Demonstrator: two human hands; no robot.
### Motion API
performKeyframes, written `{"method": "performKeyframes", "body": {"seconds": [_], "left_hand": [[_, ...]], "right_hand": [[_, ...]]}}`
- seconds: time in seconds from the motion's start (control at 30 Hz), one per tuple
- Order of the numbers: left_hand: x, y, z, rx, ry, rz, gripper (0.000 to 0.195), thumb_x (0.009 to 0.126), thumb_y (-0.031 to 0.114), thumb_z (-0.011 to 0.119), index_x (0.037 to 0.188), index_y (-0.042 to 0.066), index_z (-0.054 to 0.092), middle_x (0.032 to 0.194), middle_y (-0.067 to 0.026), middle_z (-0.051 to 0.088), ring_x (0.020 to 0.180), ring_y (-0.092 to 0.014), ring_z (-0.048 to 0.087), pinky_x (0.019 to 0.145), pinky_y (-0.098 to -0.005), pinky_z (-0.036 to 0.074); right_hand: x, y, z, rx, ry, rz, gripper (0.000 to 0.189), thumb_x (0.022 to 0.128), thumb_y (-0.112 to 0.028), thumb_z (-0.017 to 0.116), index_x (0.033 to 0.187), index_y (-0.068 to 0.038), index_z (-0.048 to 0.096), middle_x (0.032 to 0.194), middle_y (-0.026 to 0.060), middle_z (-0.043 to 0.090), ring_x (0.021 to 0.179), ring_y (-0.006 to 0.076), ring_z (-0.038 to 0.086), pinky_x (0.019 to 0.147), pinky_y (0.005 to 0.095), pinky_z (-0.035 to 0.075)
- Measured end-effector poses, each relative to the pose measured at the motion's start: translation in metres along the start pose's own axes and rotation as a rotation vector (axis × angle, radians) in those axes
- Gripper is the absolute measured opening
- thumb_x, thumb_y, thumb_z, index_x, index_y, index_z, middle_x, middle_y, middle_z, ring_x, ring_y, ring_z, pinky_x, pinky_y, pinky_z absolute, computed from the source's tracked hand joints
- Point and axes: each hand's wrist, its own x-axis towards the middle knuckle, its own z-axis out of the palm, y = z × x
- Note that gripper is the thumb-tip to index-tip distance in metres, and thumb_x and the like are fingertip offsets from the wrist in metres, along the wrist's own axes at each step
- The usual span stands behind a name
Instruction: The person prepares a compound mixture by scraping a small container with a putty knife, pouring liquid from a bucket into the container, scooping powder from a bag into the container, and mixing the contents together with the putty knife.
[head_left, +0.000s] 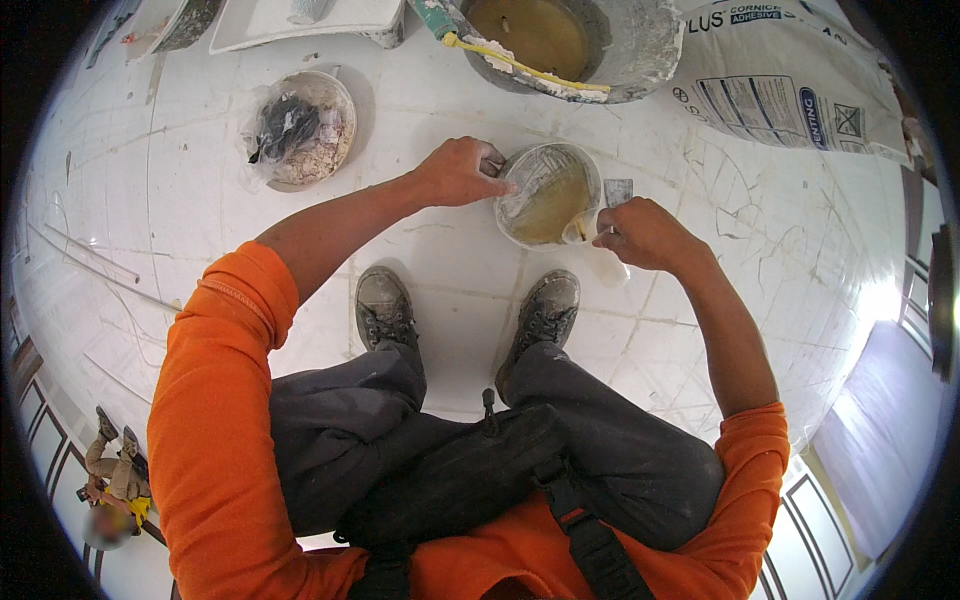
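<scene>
A round plastic tub (547, 196) stands on the tiled floor before my feet, with cloudy brownish liquid inside and pale residue on its walls. My left hand (472, 174) grips the tub's left rim, thumb and fingers at the edge. A small translucent cup (580, 227) is in my right hand (637, 232), tilted at the tub's right rim. Beside that hand lies or projects a small grey flat piece (619, 192), perhaps a scraper blade; whether I hold it too is unclear.
A large bucket (645, 67) of murky water with a yellow-necked brush (525, 69) across its rim stands ahead. Right of it lies a cornice adhesive bag (780, 82). A bowl (349, 127) holding plastic wrapping and a white tray (307, 31) are at left. Another person (116, 480) is far left.
</scene>
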Motion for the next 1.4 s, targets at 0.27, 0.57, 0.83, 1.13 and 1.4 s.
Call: {"method": "performKeyframes", "body": {"seconds": [0.27,0.57,0.83,1.13,1.4], "left_hand": [[0.002,-0.005,0.003,-0.035,0.022,-0.011,0.068,0.082,0.049,0.084,0.121,-0.006,0.074,0.12,-0.0252,0.076,0.112,-0.036,0.073,0.102,-0.0416,0.057],[-0.009,-0.021,0.013,-0.044,0.073,-0.01,0.059,0.085,0.044,0.084,0.119,-0.003,0.076,0.116,-0.0229,0.078,0.11,-0.035,0.076,0.101,-0.0423,0.057],[-0.009,-0.079,0.07,-0.144,0.247,0.253,0.074,0.08,0.052,0.083,0.132,0.0,0.068,0.129,-0.0222,0.073,0.122,-0.038,0.068,0.107,-0.0456,0.053],[-0.007,-0.077,0.099,-0.472,0.176,0.135,0.066,0.086,0.044,0.084,0.13,-0.002,0.066,0.131,-0.0228,0.07,0.125,-0.035,0.066,0.106,-0.0459,0.051],[0.003,-0.103,0.112,-0.375,0.163,0.05,0.086,0.077,0.056,0.089,0.129,-0.009,0.067,0.126,-0.0285,0.073,0.121,-0.039,0.071,0.103,-0.0469,0.054]], "right_hand": [[-0.012,0.002,0.001,0.085,0.055,-0.049,0.019,0.093,-0.022,0.077,0.099,-0.004,0.075,0.087,0.0201,0.073,0.084,0.0412,0.069,0.077,0.0494,0.053],[-0.062,-0.086,-0.066,-0.006,0.36,-0.303,0.015,0.091,-0.016,0.077,0.102,-0.008,0.073,0.091,0.013,0.071,0.086,0.0347,0.069,0.077,0.0468,0.055],[0.036,-0.211,-0.134,-0.004,0.817,-0.634,0.018,0.095,-0.023,0.074,0.105,-0.009,0.069,0.09,0.0112,0.067,0.085,0.0331,0.068,0.074,0.0471,0.055],[0.206,-0.27,-0.068,1.4,0.298,-0.396,0.026,0.106,-0.029,0.068,0.096,-0.005,0.07,0.075,0.004,0.068,0.064,0.018,0.064,0.062,0.0318,0.052],[0.248,-0.282,-0.015,2.017,-0.206,-0.095,0.021,0.108,-0.029,0.066,0.104,-0.009,0.064,0.075,0.0014,0.062,0.062,0.0149,0.058,0.058,0.0296,0.049]]}}
